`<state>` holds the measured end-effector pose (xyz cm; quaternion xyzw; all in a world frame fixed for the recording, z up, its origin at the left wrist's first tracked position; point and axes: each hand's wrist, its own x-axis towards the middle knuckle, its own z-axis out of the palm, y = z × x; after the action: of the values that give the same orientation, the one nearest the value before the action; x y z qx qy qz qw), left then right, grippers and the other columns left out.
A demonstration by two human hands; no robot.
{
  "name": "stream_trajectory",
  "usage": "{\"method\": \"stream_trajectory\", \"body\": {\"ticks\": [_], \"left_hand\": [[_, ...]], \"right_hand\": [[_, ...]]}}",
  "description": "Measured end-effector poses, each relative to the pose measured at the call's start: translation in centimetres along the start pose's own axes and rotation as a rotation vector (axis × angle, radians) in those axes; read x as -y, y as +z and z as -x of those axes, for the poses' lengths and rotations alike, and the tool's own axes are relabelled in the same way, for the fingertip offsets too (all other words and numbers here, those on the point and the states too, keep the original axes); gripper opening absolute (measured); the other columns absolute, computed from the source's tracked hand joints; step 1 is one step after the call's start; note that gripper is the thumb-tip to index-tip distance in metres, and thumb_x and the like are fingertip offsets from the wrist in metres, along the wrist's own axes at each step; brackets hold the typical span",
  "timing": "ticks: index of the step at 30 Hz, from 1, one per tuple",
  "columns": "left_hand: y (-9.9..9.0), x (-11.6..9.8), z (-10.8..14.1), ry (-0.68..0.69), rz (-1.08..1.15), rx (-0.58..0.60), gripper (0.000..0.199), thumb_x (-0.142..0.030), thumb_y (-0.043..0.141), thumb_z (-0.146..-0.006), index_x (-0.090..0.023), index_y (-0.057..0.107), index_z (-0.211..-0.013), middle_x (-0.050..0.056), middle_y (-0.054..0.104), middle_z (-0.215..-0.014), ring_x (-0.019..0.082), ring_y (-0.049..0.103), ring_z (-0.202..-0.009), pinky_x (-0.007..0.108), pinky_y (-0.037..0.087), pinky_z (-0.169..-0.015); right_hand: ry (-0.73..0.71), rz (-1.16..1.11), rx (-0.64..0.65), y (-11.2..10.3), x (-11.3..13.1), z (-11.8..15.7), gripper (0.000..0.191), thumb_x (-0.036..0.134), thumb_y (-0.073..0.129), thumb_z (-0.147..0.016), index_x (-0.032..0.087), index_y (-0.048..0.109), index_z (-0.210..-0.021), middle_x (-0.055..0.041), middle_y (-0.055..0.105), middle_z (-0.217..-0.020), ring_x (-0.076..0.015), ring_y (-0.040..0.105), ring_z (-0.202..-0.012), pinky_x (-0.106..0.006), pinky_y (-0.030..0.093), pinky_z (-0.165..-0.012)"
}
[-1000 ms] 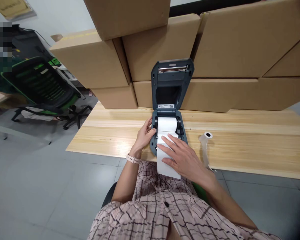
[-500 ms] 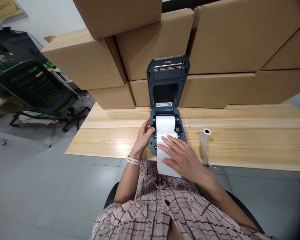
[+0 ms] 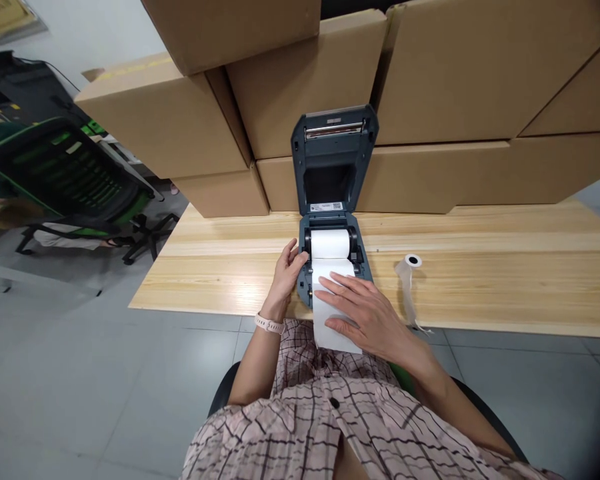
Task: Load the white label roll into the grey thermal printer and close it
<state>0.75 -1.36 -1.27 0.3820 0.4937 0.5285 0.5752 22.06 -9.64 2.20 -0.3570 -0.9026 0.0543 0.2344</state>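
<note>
A dark grey label printer [image 3: 355,187] stands on the wooden table with its lid raised. Inside it sits a white label roll [image 3: 330,244] between black holders. From the roll a white label strip [image 3: 334,337] runs forward over the printer's front and past the table edge. My left hand [image 3: 285,277] grips the printer's left side, thumb on the rim near the roll. My right hand [image 3: 370,310] lies flat on the strip, fingers stretched and apart. To the right stands a small roll [image 3: 406,270] with a dark core and a loose translucent tail.
Cardboard boxes [image 3: 460,73] are stacked along the back of the wooden table [image 3: 490,267], close behind the raised lid. The small roll's tail reaches over the front edge. A black and green office chair [image 3: 75,177] stands at the left on the tiled floor.
The view has shifted slightly. Both hands keep nearly the same place on the printer and the strip, and the lid stays up.
</note>
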Motion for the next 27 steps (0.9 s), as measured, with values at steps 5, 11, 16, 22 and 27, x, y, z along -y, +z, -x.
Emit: {"method": "stream_trajectory", "body": {"ticks": [5, 11, 16, 22, 27], "left_hand": [[0.0, 0.1, 0.0, 0.015, 0.013, -0.016, 0.080, -0.045, 0.087, -0.079, -0.016, 0.057, -0.148, 0.020, 0.068, -0.147, 0.032, 0.064, -0.137, 0.048, 0.047, -0.118], [0.3, 0.3, 0.2, 0.027, 0.029, -0.034, 0.077, -0.044, 0.086, -0.080, -0.014, 0.058, -0.145, 0.020, 0.069, -0.146, 0.033, 0.066, -0.135, 0.052, 0.048, -0.118], [0.2, 0.5, -0.1, 0.025, 0.035, -0.025, 0.073, -0.045, 0.085, -0.081, -0.018, 0.061, -0.144, 0.018, 0.070, -0.145, 0.031, 0.065, -0.136, 0.051, 0.047, -0.120], [0.2, 1.3, 1.2, 0.006, 0.008, -0.100, 0.074, -0.053, 0.079, -0.089, -0.017, 0.056, -0.149, 0.018, 0.066, -0.150, 0.029, 0.064, -0.138, 0.046, 0.047, -0.120], [-0.7, 2.0, 4.8, -0.007, -0.004, -0.122, 0.068, -0.060, 0.071, -0.093, -0.023, 0.056, -0.149, 0.013, 0.060, -0.159, 0.029, 0.057, -0.147, 0.045, 0.043, -0.126]], "right_hand": [[0.006, -0.017, 0.012, -0.2, 0.0, 0.1, 0.046, 0.051, 0.048, -0.111, 0.025, 0.064, -0.144, -0.0056, 0.062, -0.158, -0.0287, 0.055, -0.150, -0.053, 0.054, -0.114], [0.008, -0.024, 0.034, -0.3, -0.1, 0.1, 0.046, 0.052, 0.050, -0.109, 0.026, 0.063, -0.145, -0.0062, 0.060, -0.160, -0.0283, 0.052, -0.152, -0.053, 0.053, -0.115], [0.022, -0.047, 0.097, -0.3, 0.0, 0.6, 0.052, 0.056, 0.053, -0.107, 0.031, 0.058, -0.153, -0.0056, 0.054, -0.165, -0.0294, 0.046, -0.156, -0.054, 0.053, -0.115], [-0.024, -0.314, -0.010, -4.0, -3.9, -2.0, 0.059, 0.059, 0.053, -0.107, 0.035, 0.050, -0.160, -0.0045, 0.051, -0.168, -0.0260, 0.051, -0.153, -0.052, 0.048, -0.122], [0.224, -0.544, -0.690, -8.2, -11.7, -13.0, 0.054, 0.057, 0.048, -0.110, 0.027, 0.050, -0.155, -0.0082, 0.063, -0.154, -0.0198, 0.056, -0.144, -0.046, 0.040, -0.126]]}}
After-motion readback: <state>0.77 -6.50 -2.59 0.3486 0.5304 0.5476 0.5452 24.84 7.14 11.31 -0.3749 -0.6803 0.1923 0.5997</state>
